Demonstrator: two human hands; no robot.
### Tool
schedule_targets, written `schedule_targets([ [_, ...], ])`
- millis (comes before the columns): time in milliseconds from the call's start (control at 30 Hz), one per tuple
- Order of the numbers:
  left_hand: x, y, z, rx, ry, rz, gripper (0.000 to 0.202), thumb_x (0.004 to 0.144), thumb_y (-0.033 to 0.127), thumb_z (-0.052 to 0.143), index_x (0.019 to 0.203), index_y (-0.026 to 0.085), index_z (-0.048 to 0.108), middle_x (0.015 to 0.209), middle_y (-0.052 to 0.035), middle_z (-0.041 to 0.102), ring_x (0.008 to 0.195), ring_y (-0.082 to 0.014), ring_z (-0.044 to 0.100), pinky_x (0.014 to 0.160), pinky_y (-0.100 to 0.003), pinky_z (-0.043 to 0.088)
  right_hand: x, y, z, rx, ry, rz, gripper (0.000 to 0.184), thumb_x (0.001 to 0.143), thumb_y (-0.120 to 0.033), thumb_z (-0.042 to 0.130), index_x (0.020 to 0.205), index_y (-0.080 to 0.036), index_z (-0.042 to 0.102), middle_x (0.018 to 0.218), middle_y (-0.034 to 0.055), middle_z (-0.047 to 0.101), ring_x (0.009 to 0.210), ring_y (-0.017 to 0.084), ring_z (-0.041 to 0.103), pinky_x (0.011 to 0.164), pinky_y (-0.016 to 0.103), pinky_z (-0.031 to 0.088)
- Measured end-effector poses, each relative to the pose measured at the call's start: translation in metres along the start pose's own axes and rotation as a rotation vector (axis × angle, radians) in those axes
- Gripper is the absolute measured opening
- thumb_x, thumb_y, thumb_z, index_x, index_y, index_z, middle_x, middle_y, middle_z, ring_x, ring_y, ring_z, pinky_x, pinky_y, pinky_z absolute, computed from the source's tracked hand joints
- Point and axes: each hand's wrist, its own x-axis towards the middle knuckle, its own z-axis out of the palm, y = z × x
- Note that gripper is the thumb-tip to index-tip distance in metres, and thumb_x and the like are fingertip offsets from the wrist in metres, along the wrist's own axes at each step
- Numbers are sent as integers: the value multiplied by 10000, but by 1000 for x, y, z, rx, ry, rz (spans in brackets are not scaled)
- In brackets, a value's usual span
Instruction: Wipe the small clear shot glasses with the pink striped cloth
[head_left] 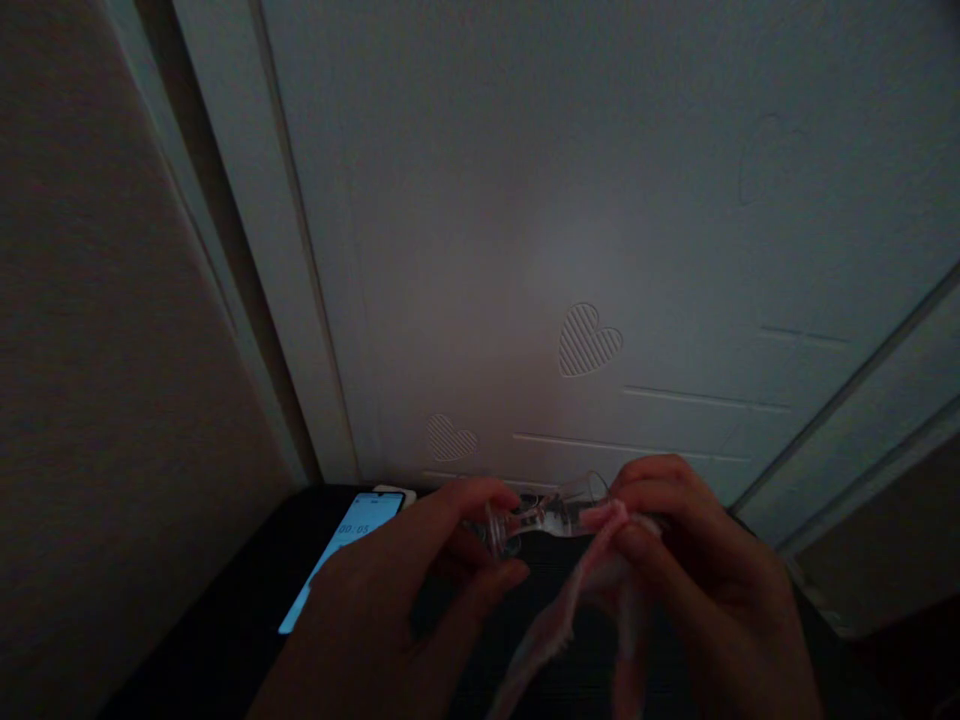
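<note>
A small clear stemmed glass (559,515) lies sideways between my hands, its round foot to the left and its open rim to the right. My left hand (420,580) is closed around the foot, fingers above and thumb below. My right hand (690,570) pinches a thin pink cloth (551,620) at the rim. Part of the cloth shows at the mouth of the glass; dim light hides how far in it reaches. The rest of the cloth hangs down in two strips.
A lit phone (345,550) showing a timer lies on the dark tabletop (217,620), left of my left hand. Close behind the table stands a pale panel (465,250) with carved hearts and lines. A brown wall (112,350) rises at the left.
</note>
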Motion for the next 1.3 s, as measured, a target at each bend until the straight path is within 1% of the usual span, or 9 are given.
schedule_targets([
  [333,1,2,1,86,65,97,190,721,271,648,888,339,586,660,123,681,519,-91,643,425,-118,486,0,1,0,-13,-1,-4,130,822,-187,551,815,-251,664,862,11,552,783,144,578,688,259,479],
  [467,-2,5,-1,121,144,197,201,729,258,630,905,335,573,689,121,682,527,-86,637,456,-124,495,0,-2,2,-16,28,12,137,805,-185,566,837,-259,677,877,11,547,777,142,579,645,244,470],
  [533,-3,5,1,123,150,231,205,739,291,623,930,337,564,693,114,682,533,-93,637,463,-140,498,0,-2,3,-6,43,19,135,802,-189,568,840,-257,679,876,14,539,762,140,575,629,241,469],
  [667,-4,2,5,108,172,194,210,784,364,575,991,356,544,786,85,699,584,-118,648,532,-192,529,-1,2,1,13,40,12,128,799,-187,579,848,-262,670,892,12,526,776,141,572,632,241,473],
  [767,-5,-1,6,152,167,232,270,785,386,579,1052,358,546,860,66,706,632,-128,658,622,-216,551,-2,3,0,14,31,-20,157,789,-159,588,847,-278,673,891,3,519,785,137,568,647,242,472],
  [933,-7,-4,6,206,208,226,369,792,393,574,1155,327,551,1011,33,698,756,-147,682,649,-206,550,-4,-3,3,-12,108,-77,197,757,-119,596,811,-282,692,851,3,520,753,134,547,595,229,454],
  [1067,-7,-2,6,202,187,252,379,818,394,533,1190,322,536,960,26,707,712,-134,680,657,-203,548,-5,-6,6,-37,146,-110,206,742,-116,603,816,-284,696,829,9,523,732,140,541,563,230,445],
  [1167,-7,2,7,202,215,255,371,813,397,536,1174,315,546,937,17,706,679,-134,671,652,-216,548,-5,-7,6,-39,170,-129,195,742,-121,604,804,-281,696,817,13,529,726,146,540,567,238,453],
  [1300,-8,8,9,235,285,170,347,819,398,530,1155,315,554,858,30,706,633,-125,662,645,-213,539,-5,-9,7,-72,159,-136,188,752,-126,595,812,-272,698,804,17,543,700,144,550,538,232,454],
])
